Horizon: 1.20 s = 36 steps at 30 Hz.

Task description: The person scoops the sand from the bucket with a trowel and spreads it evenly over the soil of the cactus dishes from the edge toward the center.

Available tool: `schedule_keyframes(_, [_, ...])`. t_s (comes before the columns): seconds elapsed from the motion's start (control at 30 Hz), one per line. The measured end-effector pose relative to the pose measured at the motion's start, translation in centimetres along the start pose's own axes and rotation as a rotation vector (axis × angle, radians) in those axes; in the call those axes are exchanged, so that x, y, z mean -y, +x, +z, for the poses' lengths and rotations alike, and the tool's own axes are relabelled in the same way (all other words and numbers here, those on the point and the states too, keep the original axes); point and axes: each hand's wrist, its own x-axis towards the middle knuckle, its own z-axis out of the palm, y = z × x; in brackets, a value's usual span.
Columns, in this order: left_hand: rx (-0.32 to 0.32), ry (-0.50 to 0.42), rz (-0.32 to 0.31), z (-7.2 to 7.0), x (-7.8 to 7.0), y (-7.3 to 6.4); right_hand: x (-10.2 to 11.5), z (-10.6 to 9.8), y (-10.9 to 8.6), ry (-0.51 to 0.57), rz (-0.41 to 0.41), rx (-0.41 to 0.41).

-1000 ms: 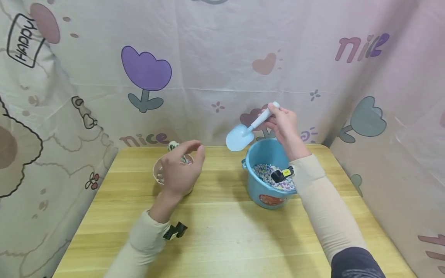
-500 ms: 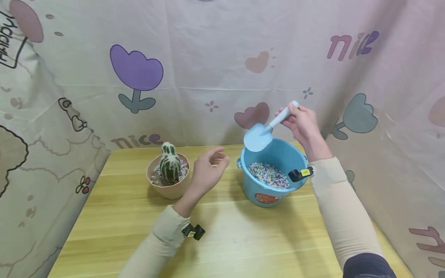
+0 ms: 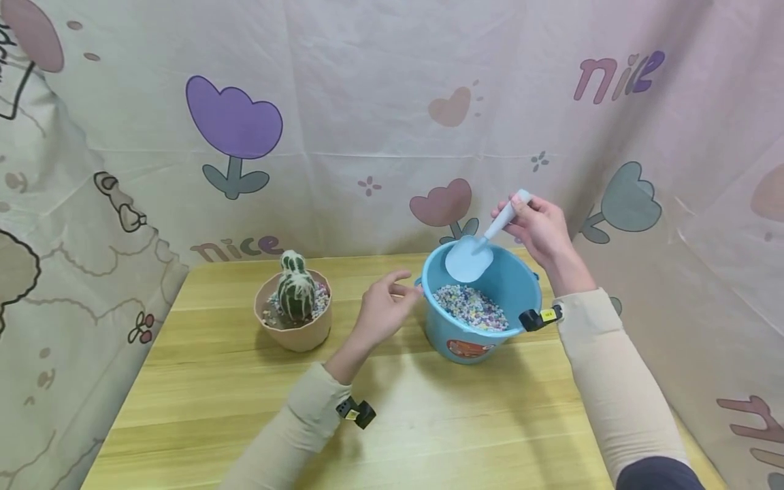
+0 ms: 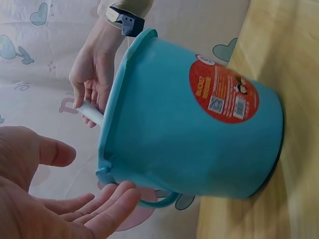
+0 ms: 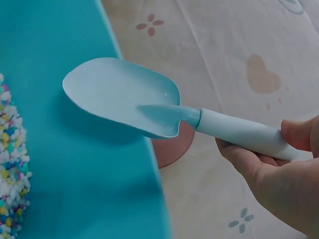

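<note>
My right hand (image 3: pixel 542 231) grips the white handle of a light blue trowel (image 3: pixel 469 258) by its end. Its blade (image 5: pixel 119 94) dips inside the mouth of a blue bucket (image 3: pixel 471 340), and no pebbles lie on it. Small multicoloured pebbles (image 3: pixel 468 307) cover the bucket's bottom. Beside the bucket's left rim is my left hand (image 3: pixel 386 309), its fingers loosely extended and holding nothing. In the left wrist view its fingertips come right up to the bucket's handle lug (image 4: pixel 103 174). The bucket stands upright, with a red label (image 4: pixel 224 89) on its side.
A cactus (image 3: pixel 296 292) grows in a pinkish pot (image 3: pixel 300 338) on the left of the wooden table (image 3: pixel 233 401), with pebbles around its base. A printed cloth (image 3: pixel 355 88) hangs behind the table and along both sides.
My left hand has moved right, away from in front of the cactus pot to the bucket's side. The trowel has shifted right and lowered into the bucket's mouth.
</note>
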Motion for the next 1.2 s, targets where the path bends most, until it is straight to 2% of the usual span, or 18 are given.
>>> schedule_keyframes(0.23, [-0.003,0.016,-0.029,0.5,-0.1,0.0,-1.2,-0.1,0.1,-0.081,-0.029,0.036])
schedule_keyframes(0.47, [-0.017,0.030,-0.051,1.1,0.3,0.2,-1.2,0.0,-0.2,-0.126,-0.057,0.105])
schedule_keyframes(0.73, [-0.052,0.040,-0.032,1.8,0.6,0.3,-1.8,-0.1,-0.8,-0.523,-0.096,0.148])
schedule_keyframes(0.83, [-0.055,0.066,-0.029,1.9,0.6,0.1,-2.5,-0.1,-0.8,-0.606,-0.086,0.168])
schedule_keyframes(0.9, [-0.034,0.065,-0.031,1.9,0.5,0.0,-2.9,-0.1,-0.8,-0.638,-0.084,0.180])
schedule_keyframes(0.97, [0.002,0.030,-0.042,2.0,0.4,-0.1,-3.1,-0.2,-0.8,-0.644,-0.085,0.191])
schedule_keyframes(1.07, [0.074,-0.085,-0.067,2.3,0.4,-0.2,-3.2,-0.2,-0.9,-0.644,-0.097,0.200])
schedule_keyframes(1.2, [0.123,-0.223,-0.087,2.6,0.5,-0.4,-3.8,-0.2,-1.3,-0.628,-0.072,0.215])
